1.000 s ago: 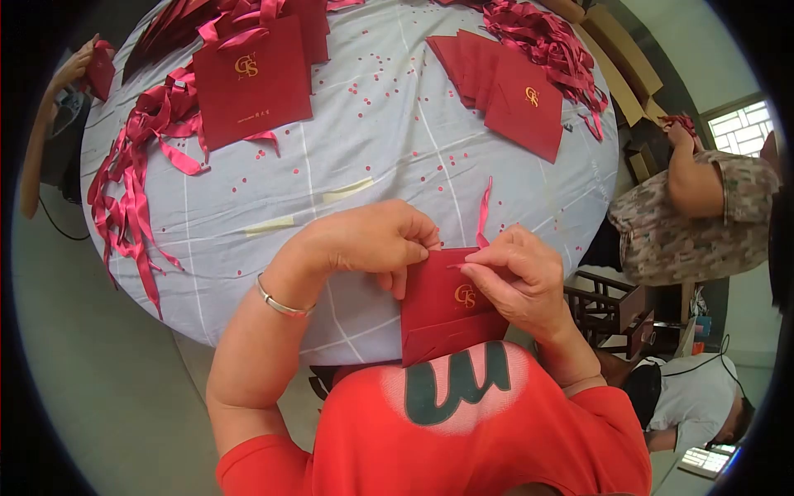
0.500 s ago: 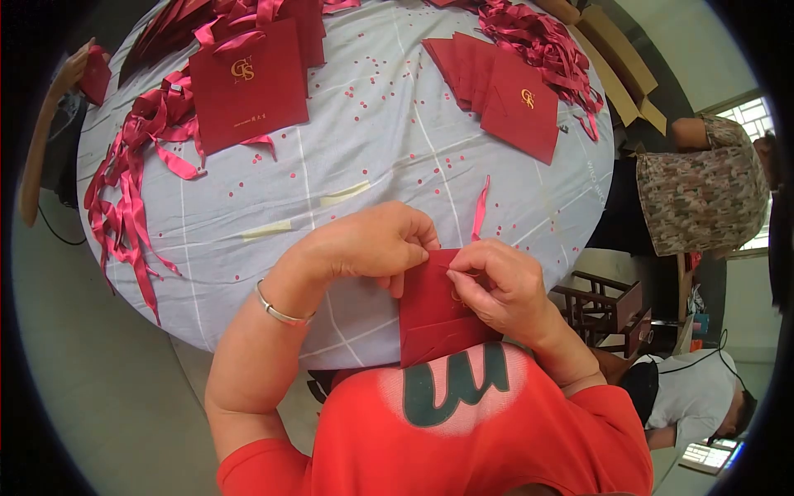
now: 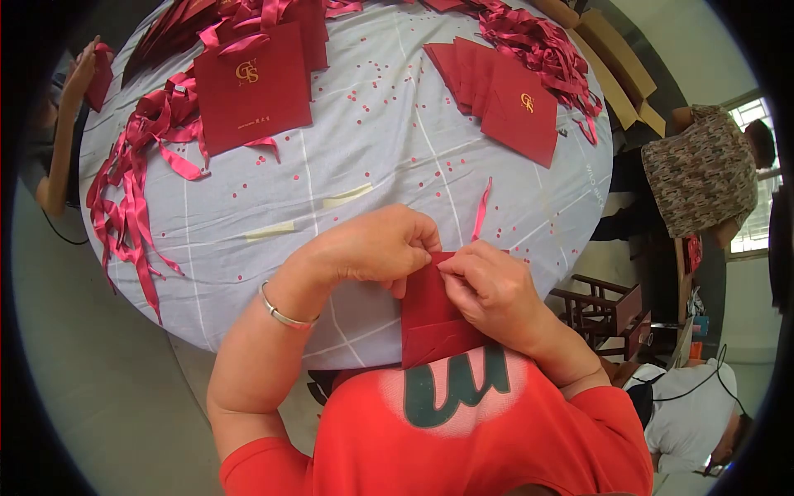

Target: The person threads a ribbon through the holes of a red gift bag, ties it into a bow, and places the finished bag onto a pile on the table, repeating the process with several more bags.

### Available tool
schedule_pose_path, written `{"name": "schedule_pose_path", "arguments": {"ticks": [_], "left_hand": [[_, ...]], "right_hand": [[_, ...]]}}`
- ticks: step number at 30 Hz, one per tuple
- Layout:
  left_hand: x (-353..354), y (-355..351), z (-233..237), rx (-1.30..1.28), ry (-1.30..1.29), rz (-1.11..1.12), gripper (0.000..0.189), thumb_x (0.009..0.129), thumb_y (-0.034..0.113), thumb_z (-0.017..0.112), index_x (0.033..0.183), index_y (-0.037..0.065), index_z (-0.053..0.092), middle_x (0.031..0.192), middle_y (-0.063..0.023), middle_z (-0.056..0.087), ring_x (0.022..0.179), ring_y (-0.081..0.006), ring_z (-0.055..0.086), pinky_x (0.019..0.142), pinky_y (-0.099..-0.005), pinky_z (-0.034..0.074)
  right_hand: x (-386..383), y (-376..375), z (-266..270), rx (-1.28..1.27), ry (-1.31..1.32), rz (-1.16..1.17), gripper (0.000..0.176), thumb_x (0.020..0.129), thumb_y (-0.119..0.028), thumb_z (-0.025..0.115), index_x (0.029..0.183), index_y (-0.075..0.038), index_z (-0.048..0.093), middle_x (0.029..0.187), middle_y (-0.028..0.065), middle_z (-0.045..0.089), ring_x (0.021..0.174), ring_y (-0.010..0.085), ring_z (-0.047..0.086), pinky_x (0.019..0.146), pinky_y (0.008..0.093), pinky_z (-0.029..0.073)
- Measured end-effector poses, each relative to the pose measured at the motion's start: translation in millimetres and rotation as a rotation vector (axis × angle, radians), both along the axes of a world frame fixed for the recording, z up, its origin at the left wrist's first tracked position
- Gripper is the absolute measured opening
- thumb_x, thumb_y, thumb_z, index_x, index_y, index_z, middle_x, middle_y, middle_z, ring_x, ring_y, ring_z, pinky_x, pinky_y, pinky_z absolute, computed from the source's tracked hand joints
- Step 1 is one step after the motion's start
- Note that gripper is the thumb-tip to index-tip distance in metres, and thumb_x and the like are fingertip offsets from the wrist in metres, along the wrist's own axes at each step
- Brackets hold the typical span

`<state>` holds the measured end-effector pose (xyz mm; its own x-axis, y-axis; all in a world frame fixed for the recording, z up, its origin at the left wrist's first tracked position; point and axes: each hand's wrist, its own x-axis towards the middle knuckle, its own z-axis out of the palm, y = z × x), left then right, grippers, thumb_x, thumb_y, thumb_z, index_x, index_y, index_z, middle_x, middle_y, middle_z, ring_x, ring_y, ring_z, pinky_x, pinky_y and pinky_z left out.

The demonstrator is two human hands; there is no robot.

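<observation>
The left hand has its fingers curled tight, thumb and forefinger pinching the top edge of a small dark red paper gift bag. The bag stands at the near edge of the round bench covered in pale grey cloth, its lower part against the person's red shirt. The right hand meets the same edge, fingers closed narrowly on the rim, just below where a thin red satin ribbon rises.

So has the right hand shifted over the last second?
Yes. The right hand has slid left across the red paper bag, now covering the gold logo it left bare earlier, and meets the left hand at the bag's top edge.
</observation>
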<state>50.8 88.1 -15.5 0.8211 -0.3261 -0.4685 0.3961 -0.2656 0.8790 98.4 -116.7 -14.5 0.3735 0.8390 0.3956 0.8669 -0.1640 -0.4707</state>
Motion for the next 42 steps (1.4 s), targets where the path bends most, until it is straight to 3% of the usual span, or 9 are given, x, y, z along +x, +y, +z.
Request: {"name": "schedule_pose_path", "arguments": {"ticks": [8,14,20,23,25,30,33,38,42], "left_hand": [[-1,-2,-4,-0.013,-0.063,0.049,0.013,0.089,0.005,0.052,0.095,0.001,0.063,0.071,-0.0015,0.062,0.053,-0.0101,0.061,0.05,-0.0257,0.043],[-4,-1,7,0.033,-0.048,0.053,0.014,0.088,0.006,0.053,0.094,0.0,0.064,0.069,-0.0026,0.062,0.053,-0.0101,0.061,0.05,-0.0265,0.043],[-4,-7,1,0.099,-0.102,0.075,0.015,0.087,0.005,0.053,0.094,0.0,0.065,0.068,-0.0037,0.062,0.052,-0.0109,0.061,0.049,-0.0275,0.042],[-3,-5,10,0.131,-0.052,0.083,0.015,0.086,0.004,0.053,0.095,-0.001,0.065,0.068,-0.0044,0.063,0.052,-0.0113,0.061,0.048,-0.0281,0.043],[-5,-6,14,0.073,-0.07,0.086,0.015,0.085,0.003,0.054,0.094,-0.001,0.065,0.067,-0.0054,0.063,0.052,-0.0117,0.061,0.049,-0.0281,0.044],[-7,-8,14,0.076,-0.075,0.103,0.014,0.083,0.003,0.055,0.093,-0.002,0.064,0.068,-0.0068,0.065,0.052,-0.0124,0.062,0.048,-0.0283,0.044],[-8,-11,13,0.055,-0.119,0.116,0.011,0.083,0.003,0.057,0.091,-0.003,0.063,0.069,-0.0075,0.065,0.053,-0.0126,0.063,0.048,-0.0282,0.044],[-12,-20,21,-0.013,-0.138,0.134,0.007,0.082,0.001,0.063,0.087,-0.003,0.06,0.069,-0.0072,0.065,0.054,-0.012,0.063,0.048,-0.0261,0.046],[-15,-29,29,0.034,-0.129,0.148,0.012,0.081,0.001,0.069,0.084,-0.001,0.057,0.066,-0.0058,0.063,0.054,-0.0119,0.064,0.047,-0.0247,0.045]], "right_hand": [[-13,12,15,-0.353,-0.041,-0.131,0.008,0.079,-0.001,0.066,0.086,0.0,0.063,0.081,0.0142,0.063,0.07,0.0312,0.064,0.06,0.0355,0.051],[4,17,20,-0.267,0.396,-0.198,0.008,0.076,-0.005,0.068,0.081,0.001,0.066,0.077,0.0177,0.066,0.069,0.0336,0.066,0.062,0.0378,0.052],[-11,25,11,-0.401,-0.005,-0.216,0.006,0.078,-0.003,0.064,0.081,0.001,0.065,0.076,0.0199,0.065,0.069,0.038,0.063,0.06,0.0401,0.052],[5,23,15,-0.231,0.116,-0.136,0.007,0.078,-0.003,0.066,0.081,0.002,0.065,0.073,0.0193,0.063,0.065,0.0359,0.063,0.057,0.0381,0.052],[7,22,28,-0.297,0.665,-0.299,0.01,0.076,-0.006,0.07,0.079,0.001,0.064,0.075,0.0186,0.063,0.065,0.0327,0.064,0.059,0.0405,0.051],[12,7,7,-0.051,0.237,-0.157,0.01,0.077,-0.005,0.073,0.082,-0.001,0.065,0.075,0.0105,0.066,0.067,0.0194,0.065,0.06,0.0316,0.05],[36,0,25,-0.126,1.088,-0.185,0.008,0.087,-0.003,0.066,0.094,0.0,0.066,0.089,0.001,0.067,0.083,0.0067,0.061,0.071,0.0233,0.05],[70,11,21,-0.384,0.957,0.074,0.011,0.09,-0.003,0.062,0.101,0.001,0.064,0.089,0.0021,0.067,0.08,0.007,0.061,0.072,0.0222,0.05],[86,25,24,-0.618,1.252,0.233,0.022,0.082,-0.009,0.068,0.102,-0.001,0.065,0.081,0.0042,0.067,0.074,0.0103,0.061,0.064,0.0257,0.048]]}}
